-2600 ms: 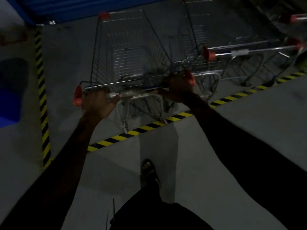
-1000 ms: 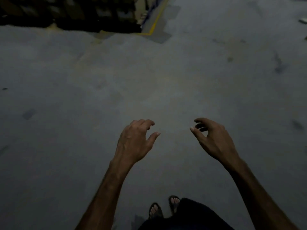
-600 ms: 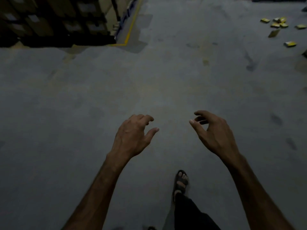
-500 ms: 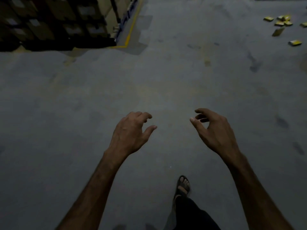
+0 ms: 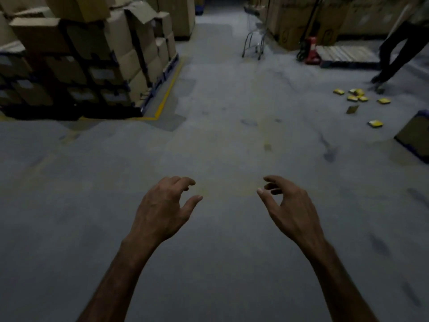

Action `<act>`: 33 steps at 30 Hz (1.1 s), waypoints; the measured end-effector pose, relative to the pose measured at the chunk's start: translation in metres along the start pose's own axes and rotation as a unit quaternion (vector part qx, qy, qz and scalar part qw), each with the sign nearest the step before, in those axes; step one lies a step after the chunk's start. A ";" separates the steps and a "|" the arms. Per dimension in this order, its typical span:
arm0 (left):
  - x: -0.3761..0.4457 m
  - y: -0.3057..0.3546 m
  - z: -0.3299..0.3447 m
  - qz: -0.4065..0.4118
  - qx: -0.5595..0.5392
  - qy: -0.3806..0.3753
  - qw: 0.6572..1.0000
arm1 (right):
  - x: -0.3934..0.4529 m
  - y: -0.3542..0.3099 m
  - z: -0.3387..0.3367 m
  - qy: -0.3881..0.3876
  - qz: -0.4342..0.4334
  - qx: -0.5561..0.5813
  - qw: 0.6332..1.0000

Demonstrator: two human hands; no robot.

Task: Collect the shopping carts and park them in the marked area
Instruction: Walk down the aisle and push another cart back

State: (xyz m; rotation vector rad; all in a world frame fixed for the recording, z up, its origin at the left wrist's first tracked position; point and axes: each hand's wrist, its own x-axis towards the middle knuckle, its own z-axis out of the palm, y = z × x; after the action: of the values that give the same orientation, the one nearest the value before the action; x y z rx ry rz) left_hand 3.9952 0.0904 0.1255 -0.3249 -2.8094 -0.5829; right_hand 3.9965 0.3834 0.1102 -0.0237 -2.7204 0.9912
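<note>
Now: Hands Free, Next Cart in Sight

Now both hands are off the cart handle they gripped 2.6 s ago, when a silver wire cart was being pushed across the yellow-and-black striped floor line beside other parked carts. That cart is out of view. The view has since turned away from the parking bay and, over the last second, lifted from bare floor to a warehouse aisle.

The left hand [image 5: 162, 210] and the right hand [image 5: 290, 205] hang in front of the body, apart from each other. Each grip is loose: fingers half curled, thumbs clear, holding nothing.

The task's next thing, a silver wire shopping cart with a tubular frame [image 5: 254, 38], stands at the far end of the grey concrete floor [image 5: 220, 140], well apart from the hands and just beside tall brown cartons on the right (its basket is dim and only partly legible).

Judgement: one cart appears delivered; the step in hand is the walk to collect the next.

Note the stacked brown cardboard boxes [image 5: 92, 54] on the left and the scattered yellow packets [image 5: 355, 96] on the right.
</note>
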 end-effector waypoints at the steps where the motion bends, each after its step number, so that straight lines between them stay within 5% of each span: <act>1: 0.024 -0.001 0.005 0.005 -0.002 0.002 1.000 | 0.023 0.002 0.000 0.002 -0.002 -0.005 1.000; 23: 0.582 -0.101 0.151 0.099 -0.064 -0.015 0.993 | 0.532 0.069 0.088 0.053 0.064 -0.012 0.996; 33: 0.797 -0.161 0.237 0.034 -0.039 -0.040 0.998 | 0.791 0.134 0.175 -0.006 0.040 0.030 0.999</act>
State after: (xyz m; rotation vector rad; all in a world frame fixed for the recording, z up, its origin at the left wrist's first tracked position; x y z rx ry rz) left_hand 3.1535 0.1762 0.0878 -0.4672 -2.8438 -0.6799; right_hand 3.1799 0.4536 0.0727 -0.1187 -2.7179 1.0968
